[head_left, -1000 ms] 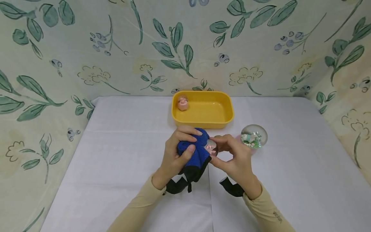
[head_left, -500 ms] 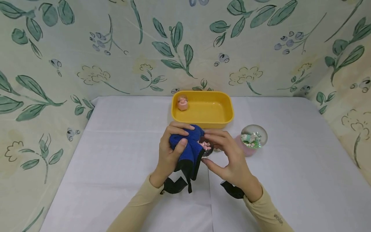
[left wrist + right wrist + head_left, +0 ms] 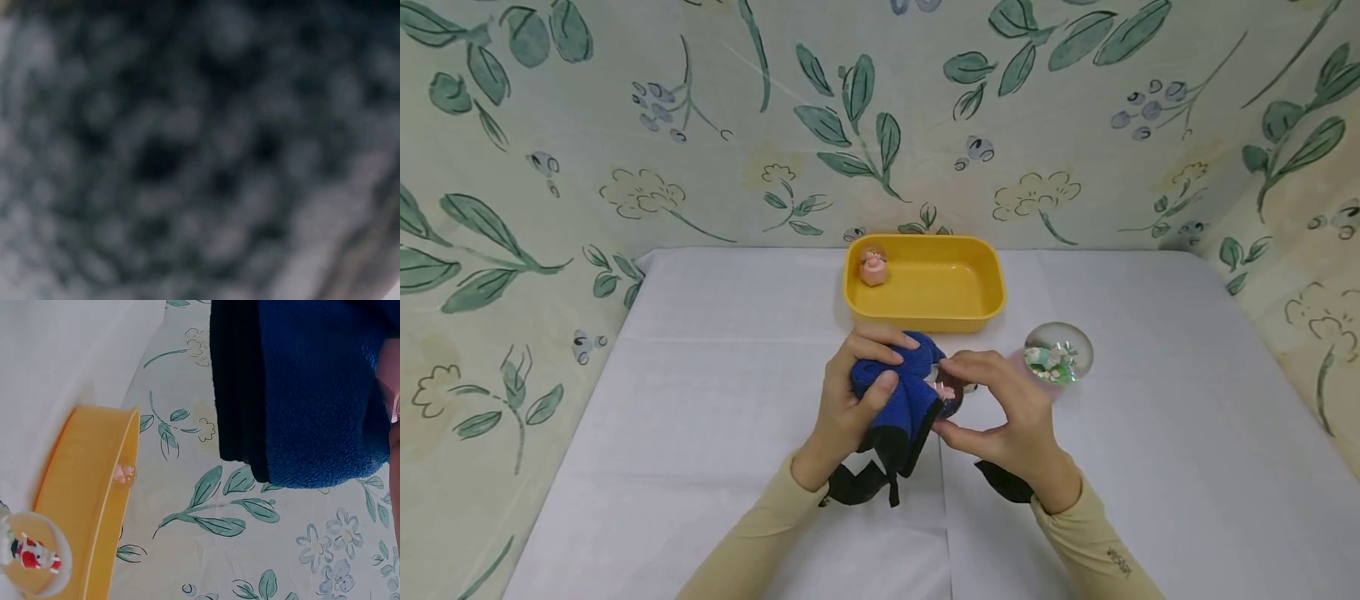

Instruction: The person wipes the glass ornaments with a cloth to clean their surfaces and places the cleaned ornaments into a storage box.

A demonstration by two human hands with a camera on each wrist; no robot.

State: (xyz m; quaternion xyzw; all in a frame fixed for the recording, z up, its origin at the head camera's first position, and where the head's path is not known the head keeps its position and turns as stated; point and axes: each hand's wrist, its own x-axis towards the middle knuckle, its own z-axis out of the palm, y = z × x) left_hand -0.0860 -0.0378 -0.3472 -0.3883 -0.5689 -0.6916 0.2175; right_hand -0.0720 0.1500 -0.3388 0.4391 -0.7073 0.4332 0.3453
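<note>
While the left hand (image 3: 847,396) grips a bunched blue cloth (image 3: 898,404), the right hand (image 3: 1018,410) pinches a small globe (image 3: 951,398) against it.
Opposed grips over the table (image 3: 700,400) probably steady the glassy globe; beyond, a snow globe (image 3: 1063,343) sits to the right, and walls of a yellow tray (image 3: 925,323) fence in a pink figurine (image 3: 873,268).

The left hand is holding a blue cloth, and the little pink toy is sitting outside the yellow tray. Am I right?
Not quite: the little pink toy is inside the yellow tray, near its left end in the head view, not outside it. The left hand is indeed holding a blue cloth.
</note>
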